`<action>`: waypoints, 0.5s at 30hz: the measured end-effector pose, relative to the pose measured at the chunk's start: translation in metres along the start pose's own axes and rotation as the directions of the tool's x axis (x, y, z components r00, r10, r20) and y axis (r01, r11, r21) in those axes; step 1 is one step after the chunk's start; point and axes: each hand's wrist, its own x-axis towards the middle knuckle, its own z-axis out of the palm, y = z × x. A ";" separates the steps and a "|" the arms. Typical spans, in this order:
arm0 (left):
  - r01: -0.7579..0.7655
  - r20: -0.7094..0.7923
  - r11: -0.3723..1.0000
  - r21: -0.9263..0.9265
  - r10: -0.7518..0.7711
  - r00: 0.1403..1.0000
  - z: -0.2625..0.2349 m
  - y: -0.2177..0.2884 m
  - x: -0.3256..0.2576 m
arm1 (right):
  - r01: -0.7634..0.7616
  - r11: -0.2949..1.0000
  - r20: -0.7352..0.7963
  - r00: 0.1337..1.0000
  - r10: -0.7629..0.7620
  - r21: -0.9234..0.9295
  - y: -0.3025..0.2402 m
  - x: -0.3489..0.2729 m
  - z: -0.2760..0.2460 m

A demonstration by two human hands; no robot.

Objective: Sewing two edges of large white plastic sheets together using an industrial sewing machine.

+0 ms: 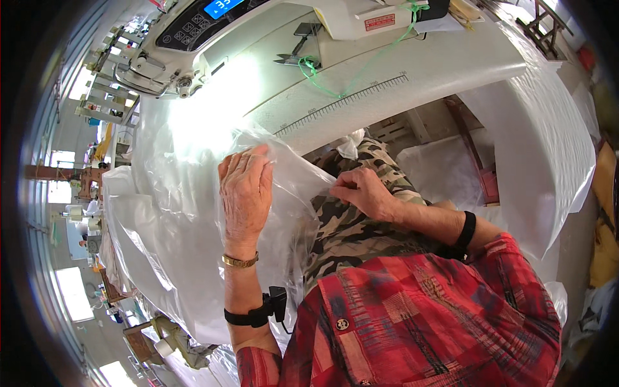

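Observation:
A large sheet of clear plastic film (174, 219) drapes over the sewing machine's bed and down across my lap. On top of it, close to the table edge, lies my left hand (246, 193), its fingers extended and slightly bent. My right hand (369, 192) is closed, pinching the film's right-hand edge above my leg, and the film is drawn taut between the two hands. The sewing machine (187, 51) stands beyond my left hand, its lamp washing out the film under the head.
Thread snips (290, 59) and loose green thread (313, 74) lie on the machine bed by a printed ruler scale (342, 97). White sheeting (535, 142) hangs over the table's right end. A metal stand (545, 29) is at the far right.

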 end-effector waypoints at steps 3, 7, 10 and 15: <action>-0.033 -0.003 0.999 0.035 0.033 0.999 0.002 0.001 0.002 | -0.063 0.998 0.051 0.997 0.063 0.008 0.001 0.003 -0.003; -0.039 0.010 0.998 0.057 0.038 0.999 0.002 0.003 0.003 | -0.009 1.000 0.036 0.999 0.009 -0.011 0.014 0.006 -0.009; -0.030 0.007 0.996 0.078 0.029 1.000 0.002 0.004 0.004 | 0.125 0.985 -0.003 0.992 -0.126 -0.120 0.012 0.005 -0.010; -0.004 0.006 0.998 0.056 0.004 1.000 0.003 0.003 0.006 | 0.316 0.934 -0.001 0.947 -0.320 -0.168 0.012 0.025 -0.002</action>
